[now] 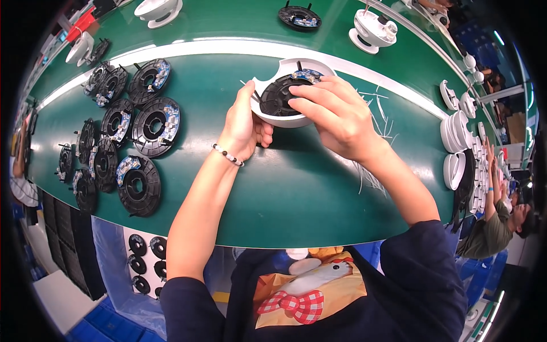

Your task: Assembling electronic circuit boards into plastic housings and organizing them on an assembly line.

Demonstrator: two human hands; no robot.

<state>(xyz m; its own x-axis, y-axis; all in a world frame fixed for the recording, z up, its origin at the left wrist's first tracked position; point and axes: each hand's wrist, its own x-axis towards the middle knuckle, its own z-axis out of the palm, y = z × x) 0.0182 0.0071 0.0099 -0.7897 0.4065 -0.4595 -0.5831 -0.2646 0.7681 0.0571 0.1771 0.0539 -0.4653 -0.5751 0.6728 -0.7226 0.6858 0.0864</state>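
Observation:
My left hand (242, 125) grips a white plastic housing (285, 121) by its left side, with the thumb up on the rim near a notch. Inside the housing sits a round black plastic disc (276, 97) carrying a curved blue circuit board (308, 74) at its far right. My right hand (341, 114) comes over the housing from the right, its fingers bent onto the disc near the middle. The right thumb is hidden behind the hand. A thin dark post or wire stands at the disc's left edge, close to my left thumb.
Several similar black discs with boards (152, 126) lie on the green table (273, 194) at left. Thin white strips (370, 179) lie right of my hands. White housings (454, 134) are stacked at far right. Beyond a pale rail are white units (373, 31). Another person (496, 228) is at right.

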